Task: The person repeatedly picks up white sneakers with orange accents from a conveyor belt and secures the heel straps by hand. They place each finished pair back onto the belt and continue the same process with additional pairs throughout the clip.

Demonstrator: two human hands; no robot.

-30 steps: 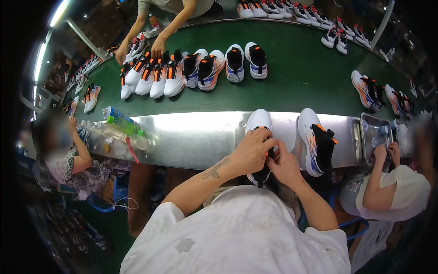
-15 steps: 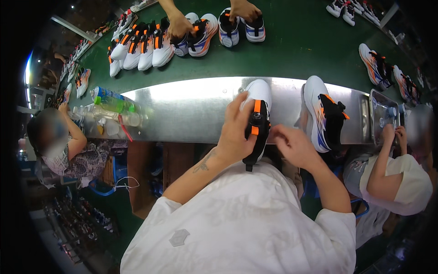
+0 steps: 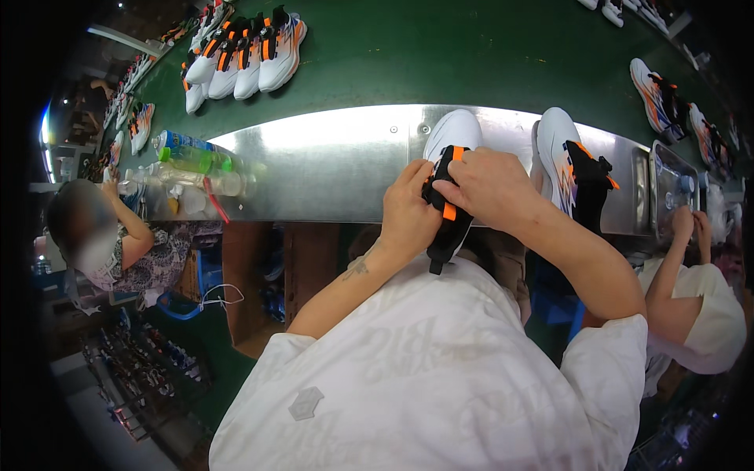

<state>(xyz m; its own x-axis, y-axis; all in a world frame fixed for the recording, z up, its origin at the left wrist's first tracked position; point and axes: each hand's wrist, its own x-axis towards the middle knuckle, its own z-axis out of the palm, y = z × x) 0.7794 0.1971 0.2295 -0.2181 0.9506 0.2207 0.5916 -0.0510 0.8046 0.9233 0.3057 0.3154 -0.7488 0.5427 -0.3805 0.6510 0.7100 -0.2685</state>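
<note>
A white sneaker (image 3: 454,133) with a black upper and orange straps is in front of me, its toe pointing away over the metal plate. My left hand (image 3: 410,208) grips its left side, fingers wrapped round the upper. From the right, my right hand (image 3: 496,188) is closed over the top of the same shoe, at the orange strap and black fastening; the fingers hide the dial area. Just to the right, a matching sneaker (image 3: 559,153) with a black collar and orange-and-purple sides rests untouched on the plate.
The shiny metal plate (image 3: 330,184) edges a green table (image 3: 408,67). Plastic bottles (image 3: 200,177) lie at its left end; a metal tray (image 3: 667,180) sits at the right. Sneakers (image 3: 247,67) stand in a row far left, more far right. A person (image 3: 118,235) works left, another (image 3: 699,306) right.
My right hand has moved left from beside the shoe onto its upper. Another person's hands and the shoes they touched at the far side are gone from view. My view has shifted slightly.
</note>
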